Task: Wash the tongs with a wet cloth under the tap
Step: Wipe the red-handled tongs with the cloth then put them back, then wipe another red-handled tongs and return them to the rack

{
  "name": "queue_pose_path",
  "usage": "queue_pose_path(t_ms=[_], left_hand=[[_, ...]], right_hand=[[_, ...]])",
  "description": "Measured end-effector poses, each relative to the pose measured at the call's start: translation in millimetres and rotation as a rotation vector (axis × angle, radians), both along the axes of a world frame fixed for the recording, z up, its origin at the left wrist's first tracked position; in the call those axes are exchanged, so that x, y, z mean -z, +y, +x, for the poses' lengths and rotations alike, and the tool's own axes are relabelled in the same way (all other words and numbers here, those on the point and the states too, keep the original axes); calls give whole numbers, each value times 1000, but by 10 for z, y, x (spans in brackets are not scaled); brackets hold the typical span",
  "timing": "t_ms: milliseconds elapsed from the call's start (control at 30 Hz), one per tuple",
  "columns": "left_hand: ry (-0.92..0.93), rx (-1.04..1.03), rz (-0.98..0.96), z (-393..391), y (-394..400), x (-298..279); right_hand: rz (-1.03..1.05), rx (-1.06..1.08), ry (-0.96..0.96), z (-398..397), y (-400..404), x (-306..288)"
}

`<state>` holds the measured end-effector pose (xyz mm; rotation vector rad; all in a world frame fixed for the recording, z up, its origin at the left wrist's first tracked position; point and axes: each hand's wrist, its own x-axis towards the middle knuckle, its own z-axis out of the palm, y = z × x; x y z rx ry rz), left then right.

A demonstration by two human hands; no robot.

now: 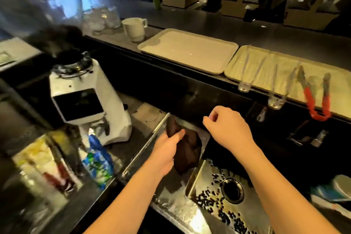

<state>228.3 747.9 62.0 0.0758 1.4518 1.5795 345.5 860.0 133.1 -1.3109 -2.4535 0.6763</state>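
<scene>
Gripping a dark brown cloth (187, 150) in a closed left hand (167, 150), a person stands at a steel sink (252, 213) behind a café worktop (133, 157). The cloth hangs bunched over the sink's far left corner. The right hand (228, 129) is raised above the sink, loosely curled and holding nothing, its fingers bent inward. Dark coffee beans (210, 195) lie scattered across the sink floor around the round drain (232, 190).

The red-handled tongs (316, 97) rest on the upper ledge, well apart from both hands, their handle loop hanging over the edge of the right-hand beige tray (266, 66). Clear plastic tongs (247, 74) lie beside them on the same tray. A second beige tray (188, 51) sits to the left, next to a white mug (133, 28).

A white coffee grinder (85, 97) stands on the worktop left of the sink, with a blue-and-green packet (98, 163) in front of it. A tap cannot be made out clearly in the dark area behind the sink.
</scene>
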Motion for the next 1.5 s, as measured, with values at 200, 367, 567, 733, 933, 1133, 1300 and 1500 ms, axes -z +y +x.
queue_pose_path(t_ms=[200,367,567,733,933,1133,1300,1500], left_hand=[[26,-249,21,-628,-999,106],[1,-455,38,-1126,-2081,216],[-58,-676,-42,-1692,-3427,428],[-82,-756,-94,-2055,-4090,668],[-178,-766,-125,-2283,-4235,918],[-198,-799,-181,-2396,-4109,1119],[-195,-816,-239,-2450,-3992,1187],[-167,-856,-324,-2553,-3949,1221]], right_hand=[[-251,-306,34,-957,-848,232],[-407,-516,16,-1768,-1743,499],[-456,-642,-107,-2583,-2922,827],[-385,-670,-207,-3002,-3464,1046],[-345,-662,-293,-3314,-3597,1352],[-89,-774,-450,-3647,-3486,1774],[143,-865,-544,-3841,-3443,2200],[223,-868,-481,-3976,-3446,2306]])
